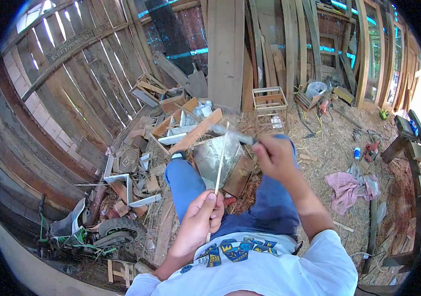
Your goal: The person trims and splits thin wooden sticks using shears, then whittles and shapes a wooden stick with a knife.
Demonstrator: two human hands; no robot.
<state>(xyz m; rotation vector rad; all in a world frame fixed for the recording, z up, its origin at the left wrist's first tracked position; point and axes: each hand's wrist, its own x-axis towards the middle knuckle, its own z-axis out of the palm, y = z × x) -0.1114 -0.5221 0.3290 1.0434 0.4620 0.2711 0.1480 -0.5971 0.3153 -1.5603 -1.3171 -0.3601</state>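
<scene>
My left hand (203, 214) is closed around the lower part of a thin, pale wooden stick (222, 160), which stands nearly upright in front of my lap. My right hand (272, 157) grips the dark handle of a knife (233, 133). Its blade is smeared by motion and points left, level with the stick's upper end. Whether the blade touches the stick I cannot tell. Below both hands, between my knees, lies a worn grey board (215, 157) next to a brown wooden block (240, 175).
Scrap wood (136, 148) is heaped at the left, above a small wheel (121, 228). Planks (225, 59) lean on the back wall. On the shaving-strewn floor at right lie a pink cloth (344, 190), a blue-and-white can (357, 153) and a red power tool (371, 151).
</scene>
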